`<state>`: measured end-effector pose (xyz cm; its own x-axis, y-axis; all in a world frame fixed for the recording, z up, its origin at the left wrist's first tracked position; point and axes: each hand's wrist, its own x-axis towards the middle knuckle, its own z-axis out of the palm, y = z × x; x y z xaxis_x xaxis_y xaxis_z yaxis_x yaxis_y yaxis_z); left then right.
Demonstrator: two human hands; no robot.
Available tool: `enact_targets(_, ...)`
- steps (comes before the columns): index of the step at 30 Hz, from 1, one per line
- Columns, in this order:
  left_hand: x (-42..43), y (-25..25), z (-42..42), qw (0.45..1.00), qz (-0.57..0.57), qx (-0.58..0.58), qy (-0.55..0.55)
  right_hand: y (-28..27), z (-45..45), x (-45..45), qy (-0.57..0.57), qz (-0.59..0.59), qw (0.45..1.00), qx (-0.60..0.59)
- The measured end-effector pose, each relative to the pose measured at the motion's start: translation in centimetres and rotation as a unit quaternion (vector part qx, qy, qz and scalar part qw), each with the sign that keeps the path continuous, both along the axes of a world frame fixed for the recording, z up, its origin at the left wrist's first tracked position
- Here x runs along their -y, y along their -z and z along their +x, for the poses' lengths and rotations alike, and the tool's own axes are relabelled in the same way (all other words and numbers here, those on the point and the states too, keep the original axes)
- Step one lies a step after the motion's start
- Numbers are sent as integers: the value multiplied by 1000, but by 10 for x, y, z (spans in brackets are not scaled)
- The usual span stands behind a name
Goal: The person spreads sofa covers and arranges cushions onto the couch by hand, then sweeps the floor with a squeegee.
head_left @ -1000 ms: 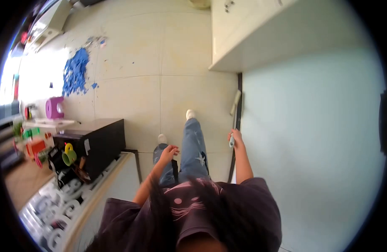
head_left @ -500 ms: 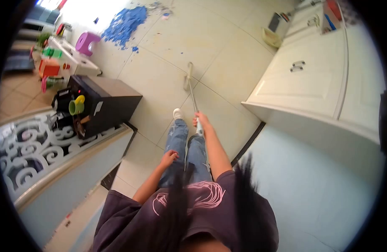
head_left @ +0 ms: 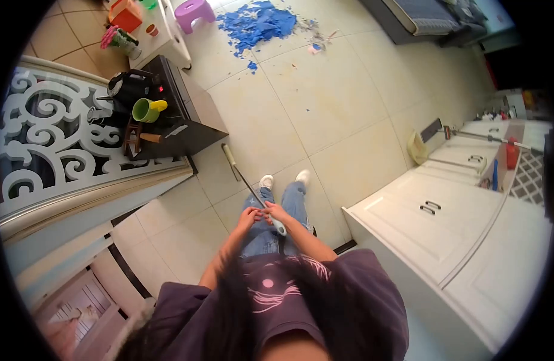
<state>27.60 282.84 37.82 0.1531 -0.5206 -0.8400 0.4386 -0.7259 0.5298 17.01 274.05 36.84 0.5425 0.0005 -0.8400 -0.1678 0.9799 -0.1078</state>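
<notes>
A long-handled roller (head_left: 228, 154) slants down toward me, its cream head just above the floor tiles or resting on them; I cannot tell which. My right hand (head_left: 275, 212) is closed around its shaft, just above the pale grey grip (head_left: 280, 228). Beside it, my left hand (head_left: 250, 218) has its fingers curled against the same shaft, close to the right fingers. Both hands are in front of my jeans (head_left: 262, 240).
Blue scraps (head_left: 262, 25) are spread on the tiled floor ahead, near a purple stool (head_left: 194, 14). A dark cabinet (head_left: 195, 114) on the left bears a green mug (head_left: 146, 110) and a black kettle (head_left: 123, 87). White cupboards (head_left: 409, 210) line the right.
My view has turned right. The roller head has swung to the left and closer to me. My left hand has come up from my thigh to the shaft beside my right hand.
</notes>
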Motion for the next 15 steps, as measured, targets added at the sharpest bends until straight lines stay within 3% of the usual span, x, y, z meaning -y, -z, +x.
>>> enact_targets(2,11,2,0,999,10,14,-32,25,1,35,-159,-61,984,-45)
enact_targets(5,24,7,-8,997,20,20,-74,52,-26,125,-156,-10,984,-84)
enact_targets(7,45,11,-19,991,39,43,-122,48,-59,212,-177,-63,979,-85)
enact_targets(10,69,18,-50,982,65,12,-177,56,-71,330,-236,-220,936,-143)
enact_targets(14,136,-1,-90,981,91,-5,-169,67,-16,396,-162,-447,858,-193)
enact_targets(15,151,-1,-97,987,51,-5,-151,64,-11,406,-165,-445,859,-192)
